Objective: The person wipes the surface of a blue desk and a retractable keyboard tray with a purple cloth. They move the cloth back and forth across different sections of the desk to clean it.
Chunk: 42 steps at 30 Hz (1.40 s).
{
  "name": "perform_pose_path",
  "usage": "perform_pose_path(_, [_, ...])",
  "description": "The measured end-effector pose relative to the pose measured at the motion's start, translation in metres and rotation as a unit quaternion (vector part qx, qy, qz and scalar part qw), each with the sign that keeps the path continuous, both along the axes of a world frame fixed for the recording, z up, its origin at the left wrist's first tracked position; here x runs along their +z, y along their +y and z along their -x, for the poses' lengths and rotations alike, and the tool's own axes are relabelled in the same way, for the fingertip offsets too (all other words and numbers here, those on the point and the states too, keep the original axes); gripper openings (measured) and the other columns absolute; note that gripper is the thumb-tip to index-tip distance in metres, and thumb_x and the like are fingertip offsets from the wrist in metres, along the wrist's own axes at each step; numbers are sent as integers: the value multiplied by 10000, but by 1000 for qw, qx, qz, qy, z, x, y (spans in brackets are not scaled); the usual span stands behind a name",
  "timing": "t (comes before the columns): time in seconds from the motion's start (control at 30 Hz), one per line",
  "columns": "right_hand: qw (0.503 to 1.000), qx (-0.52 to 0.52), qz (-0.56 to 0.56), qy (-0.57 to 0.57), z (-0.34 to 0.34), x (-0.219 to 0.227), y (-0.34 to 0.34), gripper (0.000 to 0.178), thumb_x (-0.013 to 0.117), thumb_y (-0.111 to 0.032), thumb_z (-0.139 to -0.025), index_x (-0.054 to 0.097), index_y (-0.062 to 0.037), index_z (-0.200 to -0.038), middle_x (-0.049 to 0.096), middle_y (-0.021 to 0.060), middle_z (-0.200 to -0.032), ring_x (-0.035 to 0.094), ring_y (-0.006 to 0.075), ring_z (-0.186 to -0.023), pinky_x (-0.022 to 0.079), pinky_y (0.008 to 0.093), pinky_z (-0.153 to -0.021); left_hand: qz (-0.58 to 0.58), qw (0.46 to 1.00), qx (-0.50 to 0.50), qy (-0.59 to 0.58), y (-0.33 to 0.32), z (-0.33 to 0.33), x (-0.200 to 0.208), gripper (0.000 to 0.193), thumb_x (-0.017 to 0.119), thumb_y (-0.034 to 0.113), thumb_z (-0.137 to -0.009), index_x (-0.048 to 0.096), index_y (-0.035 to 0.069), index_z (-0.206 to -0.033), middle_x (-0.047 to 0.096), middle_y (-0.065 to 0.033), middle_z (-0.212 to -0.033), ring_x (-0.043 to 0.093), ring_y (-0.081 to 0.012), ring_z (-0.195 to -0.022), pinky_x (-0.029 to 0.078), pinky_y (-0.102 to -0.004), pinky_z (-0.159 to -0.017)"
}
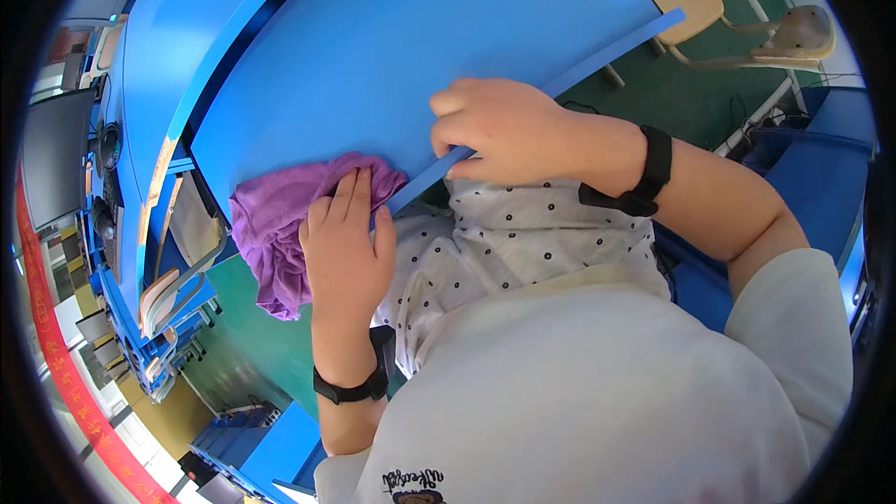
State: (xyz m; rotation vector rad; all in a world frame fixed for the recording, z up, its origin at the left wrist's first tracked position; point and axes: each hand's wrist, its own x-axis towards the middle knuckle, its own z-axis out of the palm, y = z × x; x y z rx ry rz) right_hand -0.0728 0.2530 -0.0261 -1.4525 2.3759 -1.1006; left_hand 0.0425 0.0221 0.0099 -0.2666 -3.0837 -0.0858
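A crumpled purple cloth (266, 210) lies at the near left corner of the blue tabletop (401, 47), part of it hanging over the edge. Flat on this cloth rests my left hand (347, 247), its fingers stretched out and its thumb apart. My right hand (509, 131) is closed around the table's raised front edge (616, 47), with curled fingers on top and the thumb on the near side. Black bands circle both wrists. Beneath the edge, the dotted light fabric (523, 224) over my lap shows.
A wooden chair (798, 37) stands at the far right over the green floor (644, 98). Along the left are another blue desk (187, 47), a dark monitor (56, 154) and a chair (194, 224). Blue furniture (700, 285) sits close by my right side.
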Motion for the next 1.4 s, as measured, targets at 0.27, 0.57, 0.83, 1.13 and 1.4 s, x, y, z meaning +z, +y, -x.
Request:
perform_pose_path(0.27, [999, -5, 37, 33, 0, 2, -12, 190, 780, -173, -742, 668, -94, -874, 533, 64, -857, 576, 291, -895, 484, 423, -730, -41, 997, 59, 30, -23, 29, -4, 397, 504, 191, -953, 645, 24, -1285, 635, -138, -1326, 598, -345, -1069, 467, -470, -943])
perform_pose_path(0.57, [999, -8, 32, 23, -3, 5, -16, 197, 790, -170, -729, 667, -95, -863, 529, 62, -850, 574, 287, -887, 482, 418, -726, -41, 996, 70, 42, -35, 41, -5, 394, 503, 204, -963, 646, 29, -1285, 632, -143, -1330, 589, -367, -1086, 449, -470, -984])
perform_pose_path(0.83, [999, -13, 27, 16, -3, 3, -5, 202, 789, -163, -725, 658, -86, -859, 530, 62, -839, 571, 285, -877, 482, 408, -717, 11, 999, 49, 13, -12, 19, 2, 408, 515, 244, -950, 649, 31, -1271, 626, -121, -1332, 594, -328, -1097, 467, -485, -917])
perform_pose_path(1.13, [999, -14, 27, 32, -3, 1, 2, 211, 791, -163, -734, 650, -84, -870, 539, 64, -849, 575, 293, -869, 478, 412, -711, 26, 999, 25, 20, 2, -6, -4, 383, 510, 221, -959, 641, 18, -1257, 627, -117, -1325, 608, -320, -1054, 480, -479, -883])
perform_pose_path(1.4, [999, -14, 8, 33, -2, 7, -3, 162, 758, -177, -761, 679, -77, -861, 588, 66, -878, 597, 284, -935, 508, 417, -780, 16, 998, 56, 36, -3, 26, -6, 384, 525, 213, -954, 640, 28, -1269, 624, -123, -1334, 606, -312, -1060, 478, -462, -903])
